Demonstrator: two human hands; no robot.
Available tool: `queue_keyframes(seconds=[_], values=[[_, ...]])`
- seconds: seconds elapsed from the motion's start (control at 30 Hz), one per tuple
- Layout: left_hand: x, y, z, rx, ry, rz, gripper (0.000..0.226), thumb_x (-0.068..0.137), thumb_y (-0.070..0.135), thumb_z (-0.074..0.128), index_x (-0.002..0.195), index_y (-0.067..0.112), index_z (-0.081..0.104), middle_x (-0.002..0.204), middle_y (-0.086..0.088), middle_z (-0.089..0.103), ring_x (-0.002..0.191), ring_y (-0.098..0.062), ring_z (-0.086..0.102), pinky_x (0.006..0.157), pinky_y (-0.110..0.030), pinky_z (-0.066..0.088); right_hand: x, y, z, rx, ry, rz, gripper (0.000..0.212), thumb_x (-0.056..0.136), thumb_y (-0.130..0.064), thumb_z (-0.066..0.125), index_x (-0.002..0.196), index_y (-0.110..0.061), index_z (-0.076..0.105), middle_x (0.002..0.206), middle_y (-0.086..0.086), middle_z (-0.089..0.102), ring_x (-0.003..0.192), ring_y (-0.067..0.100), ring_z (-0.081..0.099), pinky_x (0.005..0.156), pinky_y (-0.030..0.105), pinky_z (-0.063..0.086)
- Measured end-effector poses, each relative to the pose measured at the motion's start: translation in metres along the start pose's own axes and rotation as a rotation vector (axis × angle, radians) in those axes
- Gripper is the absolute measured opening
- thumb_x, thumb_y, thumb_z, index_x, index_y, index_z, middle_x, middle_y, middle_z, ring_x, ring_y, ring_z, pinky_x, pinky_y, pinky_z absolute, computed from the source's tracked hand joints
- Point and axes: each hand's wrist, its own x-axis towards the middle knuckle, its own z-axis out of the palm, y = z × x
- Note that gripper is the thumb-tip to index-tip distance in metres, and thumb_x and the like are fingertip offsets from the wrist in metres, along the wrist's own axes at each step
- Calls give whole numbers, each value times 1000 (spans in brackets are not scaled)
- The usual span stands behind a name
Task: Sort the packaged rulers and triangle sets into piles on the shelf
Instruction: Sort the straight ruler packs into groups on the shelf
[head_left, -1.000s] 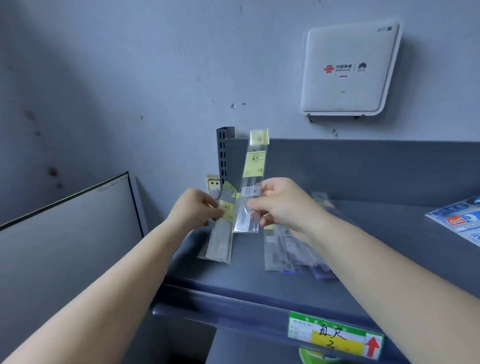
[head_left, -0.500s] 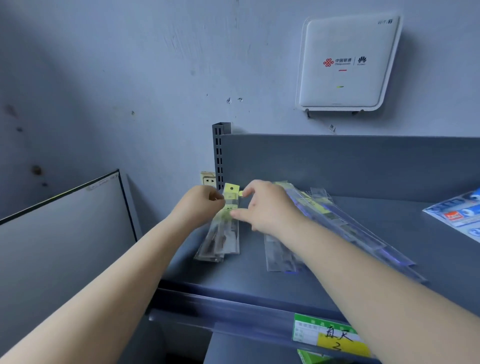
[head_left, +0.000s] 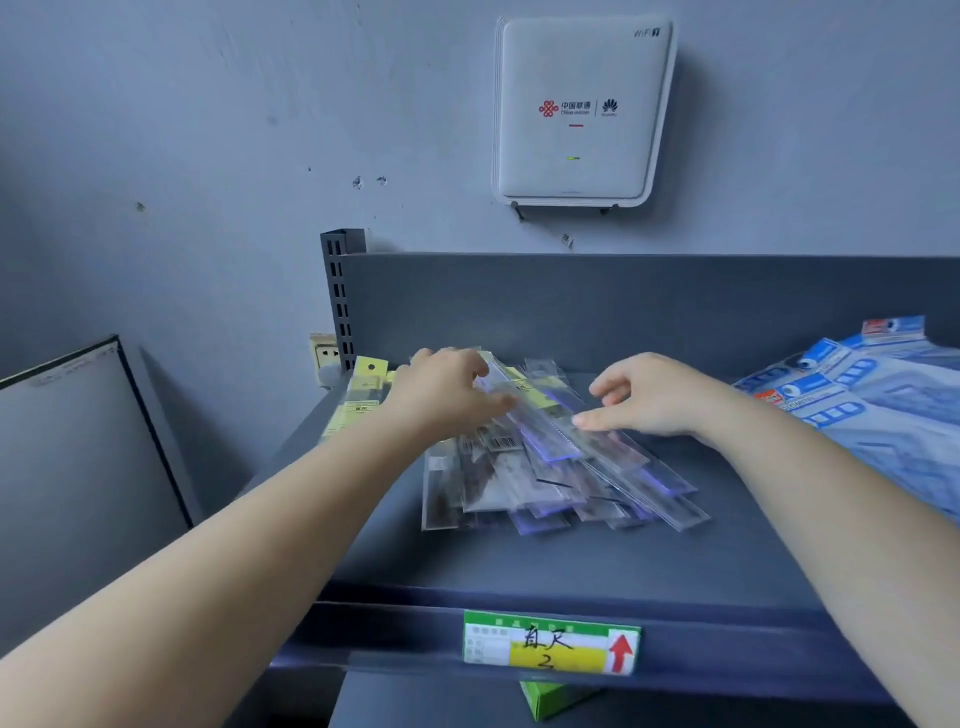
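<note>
A loose heap of clear packaged rulers (head_left: 545, 478) lies in the middle of the grey shelf (head_left: 519, 566). At the shelf's left end sits a small pile of rulers with yellow header cards (head_left: 358, 400). Blue packaged triangle sets (head_left: 857, 410) are stacked at the right. My left hand (head_left: 447, 395) is on the heap's far left part, with its fingers and thumb curled round the upper end of a long ruler (head_left: 550, 431). My right hand (head_left: 654, 397) hovers just right of it, thumb tip touching that ruler and fingers loosely curled.
The shelf has a back panel (head_left: 623, 306) and a slotted upright post (head_left: 340, 296) at its left corner. A price label (head_left: 550, 644) sits on the front lip. A white router (head_left: 576, 109) hangs on the wall above. A board (head_left: 78, 467) leans at the left.
Both hands have left the yellow-header pile at the left and moved right onto the loose heap. The view has shifted right, which brings the triangle sets into view.
</note>
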Motion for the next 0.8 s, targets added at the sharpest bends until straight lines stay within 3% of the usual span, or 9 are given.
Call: queue_keyframes(seconds=[0.23, 0.4, 0.53, 0.57, 0.6, 0.63, 0.67, 0.7, 0.8], values=[[4, 3, 17, 159, -1, -36, 70, 78, 68, 53, 127, 19, 52, 136, 2, 50, 130, -25, 32, 101, -37, 28, 9, 23, 8, 155, -112, 83, 45, 74, -44, 73, 71, -2, 59, 69, 11, 46, 69, 21, 39, 70, 28, 30], [6, -7, 16, -72, 18, -78, 67, 75, 58, 65, 130, 23, 52, 132, 1, 54, 131, -21, 34, 105, -38, 35, 9, 23, 9, 266, -73, 45, 32, 75, -29, 77, 90, -2, 72, 78, 8, 61, 72, 21, 52, 67, 29, 43], [5, -7, 17, -95, 30, -90, 68, 74, 60, 65, 129, 23, 52, 131, -1, 54, 131, -21, 34, 104, -38, 35, 6, 17, 15, 233, -46, 3, 65, 74, -45, 74, 110, 8, 63, 103, 28, 66, 75, 28, 56, 74, 32, 47], [4, -6, 17, -93, 25, -89, 70, 72, 61, 66, 130, 23, 51, 132, -1, 53, 132, -21, 32, 104, -38, 35, 6, 16, 17, 207, -36, 1, 74, 71, -48, 75, 116, 9, 58, 113, 29, 62, 112, 43, 53, 81, 36, 49], [4, -5, 17, -92, 20, -88, 72, 71, 62, 67, 130, 23, 51, 133, -1, 52, 133, -21, 30, 105, -38, 34, 5, 15, 18, 205, -34, -5, 79, 69, -46, 77, 119, 10, 53, 114, 31, 60, 104, 11, 28, 80, 34, 47], [3, -4, 16, -96, 18, -87, 74, 70, 61, 68, 131, 23, 50, 134, -1, 52, 133, -21, 30, 105, -38, 34, 6, 15, 18, 232, -49, -9, 77, 68, -42, 79, 117, 12, 54, 127, 19, 41, 113, 17, 33, 78, 32, 45], [3, -4, 16, -105, 18, -89, 75, 70, 60, 69, 131, 22, 49, 135, -2, 51, 133, -21, 30, 105, -38, 35, 6, 15, 17, 279, -72, 2, 68, 69, -37, 81, 111, 11, 59, 90, 0, 32, 90, 10, 32, 73, 28, 37], [3, -4, 16, -116, 22, -91, 75, 70, 59, 70, 132, 22, 49, 135, -2, 51, 134, -22, 30, 105, -38, 35, 6, 16, 17, 315, -86, 19, 51, 70, -31, 81, 100, 8, 66, 121, 27, 49, 76, 14, 38, 71, 28, 38], [4, -6, 16, -153, 27, -107, 74, 70, 57, 71, 131, 22, 50, 134, -3, 52, 133, -22, 33, 105, -39, 36, 3, 17, 16, 376, -6, 43, 24, 82, -15, 69, 93, 6, 65, 81, 17, 59, 70, 20, 47, 63, 28, 40]])
